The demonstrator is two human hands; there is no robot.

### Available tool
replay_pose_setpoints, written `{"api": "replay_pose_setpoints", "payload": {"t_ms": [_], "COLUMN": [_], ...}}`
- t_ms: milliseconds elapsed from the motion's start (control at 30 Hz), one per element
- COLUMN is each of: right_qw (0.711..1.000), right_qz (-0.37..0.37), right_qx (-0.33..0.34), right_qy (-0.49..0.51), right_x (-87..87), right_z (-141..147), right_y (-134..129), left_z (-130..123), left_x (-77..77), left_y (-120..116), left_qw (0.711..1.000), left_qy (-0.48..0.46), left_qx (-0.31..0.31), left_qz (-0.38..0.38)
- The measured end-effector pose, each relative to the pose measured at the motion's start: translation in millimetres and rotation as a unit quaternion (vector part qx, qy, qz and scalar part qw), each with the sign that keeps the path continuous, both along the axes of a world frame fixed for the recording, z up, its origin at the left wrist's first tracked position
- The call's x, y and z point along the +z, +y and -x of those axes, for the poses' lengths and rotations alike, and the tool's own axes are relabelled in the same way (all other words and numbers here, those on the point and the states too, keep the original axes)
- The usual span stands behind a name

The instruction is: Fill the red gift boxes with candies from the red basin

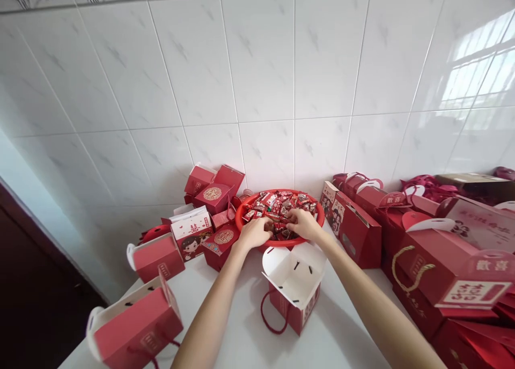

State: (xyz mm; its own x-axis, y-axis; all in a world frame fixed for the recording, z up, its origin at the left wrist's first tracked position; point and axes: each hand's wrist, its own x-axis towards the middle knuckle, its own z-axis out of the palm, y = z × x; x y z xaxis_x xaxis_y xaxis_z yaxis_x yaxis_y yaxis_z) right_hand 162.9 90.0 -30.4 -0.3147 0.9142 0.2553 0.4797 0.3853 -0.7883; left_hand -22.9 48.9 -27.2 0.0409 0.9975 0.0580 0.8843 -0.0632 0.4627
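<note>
Both hands reach into a round red basin (321, 219) heaped with small wrapped candies (277, 203). My left hand (256, 233) is at the basin's near left part, its fingers bent down among the wrappers. To its right, my right hand (303, 224) curls its fingers into the same pile. What either hand holds, if anything, is hidden by the fingers and candies. Between my forearms stands a red gift box (295, 299) with its white flaps spread, a bare white inside and a dark red cord handle hanging at its left.
On the left, several red gift boxes (139, 326) lie or stand, some stacked by the wall. Along the right is a crowded row of larger red boxes (442, 267). A white tiled wall (265, 79) rises directly behind the white table (341, 326).
</note>
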Motion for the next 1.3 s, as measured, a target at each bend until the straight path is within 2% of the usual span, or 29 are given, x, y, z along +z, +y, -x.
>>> {"api": "replay_pose_setpoints", "payload": {"t_ms": [167,333,467,633,833,967,1100,1200,1300], "right_qw": [0.994,0.965,0.943,0.926,0.923,0.922,0.92,0.921,0.924], "right_qz": [0.049,0.123,0.157,0.186,0.18,0.172,0.166,0.159,0.157], "right_qx": [0.006,0.001,0.015,0.028,0.046,0.053,0.073,0.084,0.084], "right_qy": [0.098,0.23,0.292,0.328,0.337,0.342,0.348,0.347,0.338], "right_x": [-13.1,-13.3,-13.7,-13.3,-11.3,-11.5,-13.6,-14.2,-13.7], "right_z": [7.7,0.5,0.7,1.1,-0.7,-1.2,-1.9,-2.9,-3.9], "right_y": [24.2,33.0,33.2,31.6,28.0,27.2,28.7,29.5,29.4], "left_z": [1.6,2.3,3.0,6.3,10.8,10.9,11.6,13.0,14.2], "left_x": [0.2,-6.6,-10.4,-15.6,-24.3,-23.0,-19.3,-17.4,-17.9], "left_y": [12.6,31.2,34.5,31.6,33.6,34.1,34.3,34.5,35.4], "left_qw": [0.996,0.993,0.992,0.997,0.979,0.961,0.95,0.946,0.949], "left_qy": [0.042,0.032,0.026,-0.012,-0.188,-0.272,-0.313,-0.321,-0.312], "left_qx": [-0.013,-0.038,-0.042,-0.053,-0.067,-0.054,-0.017,-0.027,-0.047], "left_qz": [0.071,0.111,0.114,0.058,-0.041,-0.011,-0.003,-0.021,0.004]}}
